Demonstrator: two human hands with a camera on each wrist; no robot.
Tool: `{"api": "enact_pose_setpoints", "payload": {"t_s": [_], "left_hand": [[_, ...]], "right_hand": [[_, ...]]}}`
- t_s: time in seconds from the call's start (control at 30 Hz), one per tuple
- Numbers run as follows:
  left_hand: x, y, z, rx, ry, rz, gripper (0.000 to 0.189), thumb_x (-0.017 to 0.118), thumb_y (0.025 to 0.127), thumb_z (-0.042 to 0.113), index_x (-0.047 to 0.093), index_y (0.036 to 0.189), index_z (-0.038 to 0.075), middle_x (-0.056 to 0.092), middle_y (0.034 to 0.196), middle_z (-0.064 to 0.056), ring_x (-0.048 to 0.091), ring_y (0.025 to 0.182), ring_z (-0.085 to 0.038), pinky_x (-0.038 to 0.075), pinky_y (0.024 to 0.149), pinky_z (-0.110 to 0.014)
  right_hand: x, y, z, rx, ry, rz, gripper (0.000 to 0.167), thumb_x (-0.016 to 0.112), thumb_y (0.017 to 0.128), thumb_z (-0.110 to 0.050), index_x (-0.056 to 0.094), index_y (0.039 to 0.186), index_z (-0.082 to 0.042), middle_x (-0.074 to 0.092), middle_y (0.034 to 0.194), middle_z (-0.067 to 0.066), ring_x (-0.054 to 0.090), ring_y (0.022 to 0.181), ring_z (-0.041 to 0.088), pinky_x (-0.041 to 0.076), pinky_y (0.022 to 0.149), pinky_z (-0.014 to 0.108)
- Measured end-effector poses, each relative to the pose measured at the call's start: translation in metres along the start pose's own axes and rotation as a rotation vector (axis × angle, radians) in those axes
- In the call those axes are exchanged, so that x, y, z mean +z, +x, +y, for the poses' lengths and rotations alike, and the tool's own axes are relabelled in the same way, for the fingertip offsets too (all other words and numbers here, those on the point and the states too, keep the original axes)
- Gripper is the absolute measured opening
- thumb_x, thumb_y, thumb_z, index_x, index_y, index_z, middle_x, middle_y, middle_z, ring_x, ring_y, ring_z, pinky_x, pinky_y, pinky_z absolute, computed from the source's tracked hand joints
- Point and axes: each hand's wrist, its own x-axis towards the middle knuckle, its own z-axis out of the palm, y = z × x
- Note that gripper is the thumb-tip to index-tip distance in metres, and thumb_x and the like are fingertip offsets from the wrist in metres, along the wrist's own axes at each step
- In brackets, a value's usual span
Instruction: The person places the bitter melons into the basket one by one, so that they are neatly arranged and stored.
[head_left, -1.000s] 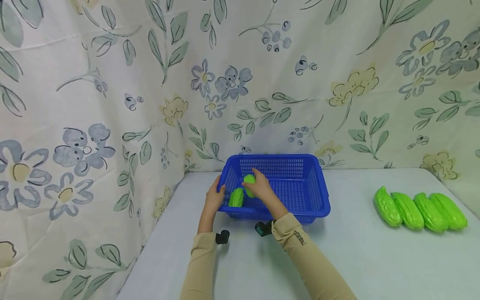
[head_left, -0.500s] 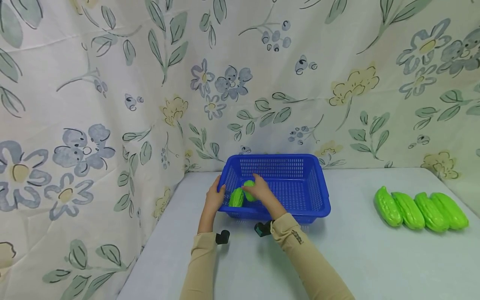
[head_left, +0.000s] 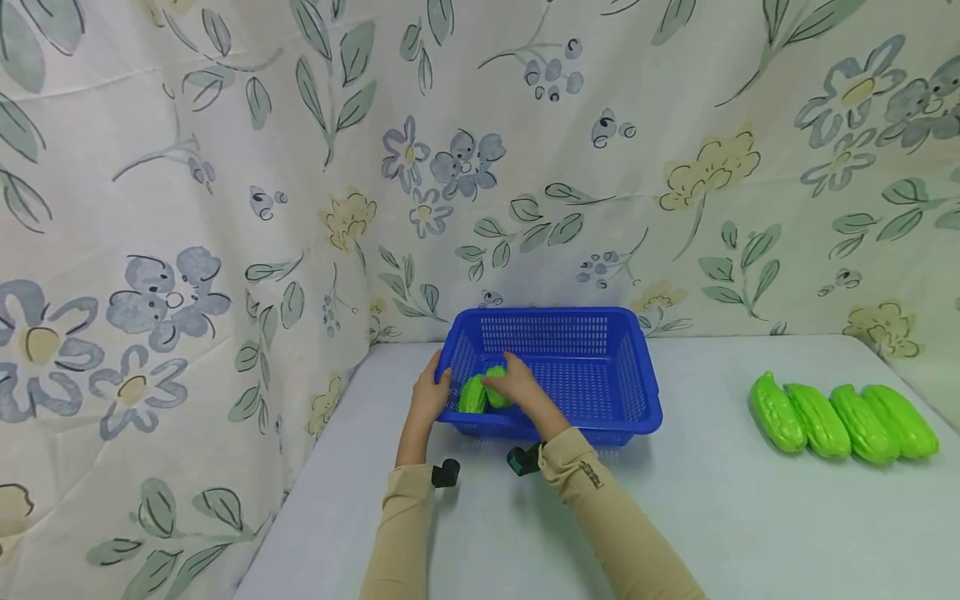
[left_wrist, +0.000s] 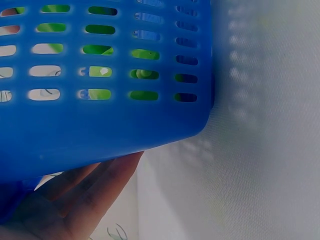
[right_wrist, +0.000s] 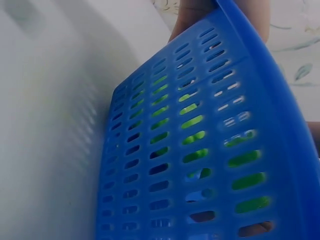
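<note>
Gourd [head_left: 497, 399] is inside the blue basket [head_left: 562, 429], just beside a second gourd [head_left: 472, 395]; right hand [head_left: 520, 382] grasps it, left hand [head_left: 430, 395] grips the basket's side. Risk: uneven release might roll it into its neighbour.

A pale floral cloth [head_left: 525, 275] hangs across the whole upper half of the frame and down its left side, meeting in a soft corner left of centre. Its print mixes dusty-blue flowers [head_left: 167, 298], yellow blossoms [head_left: 708, 171], blue berries [head_left: 553, 77] and grey-green leaves [head_left: 534, 239], with faint creases at the upper left. Below stretches a white counter [head_left: 780, 533], its left edge slanting toward the lower left, its far right corner rounded. The light is soft and the shadows are faint.
</note>
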Motion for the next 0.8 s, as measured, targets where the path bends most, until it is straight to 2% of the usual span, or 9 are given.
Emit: {"api": "enact_pose_setpoints", "payload": {"t_s": [0.33,0.8], "left_hand": [[0.001,-0.001,-0.001,-0.019,-0.007,-0.002,0.054,0.044,0.104,0.021,0.029,0.154,0.009,0.039,0.152,-0.026,0.039,0.139,-0.047,0.034,0.11,-0.063],[0.0,-0.002,0.0,-0.014,0.007,-0.003,0.053,0.043,0.104,0.02,0.029,0.153,0.007,0.039,0.151,-0.026,0.039,0.138,-0.047,0.035,0.109,-0.064]], "right_hand": [[0.003,0.001,0.008,-0.005,0.021,-0.003,0.074,0.063,0.094,-0.024,0.026,0.151,0.003,0.031,0.155,0.028,0.031,0.144,0.044,0.03,0.115,0.057],[-0.003,-0.005,0.013,0.006,0.094,-0.036,0.072,0.057,0.098,-0.028,0.022,0.153,0.002,0.024,0.158,0.027,0.026,0.145,0.046,0.029,0.115,0.06]]}}
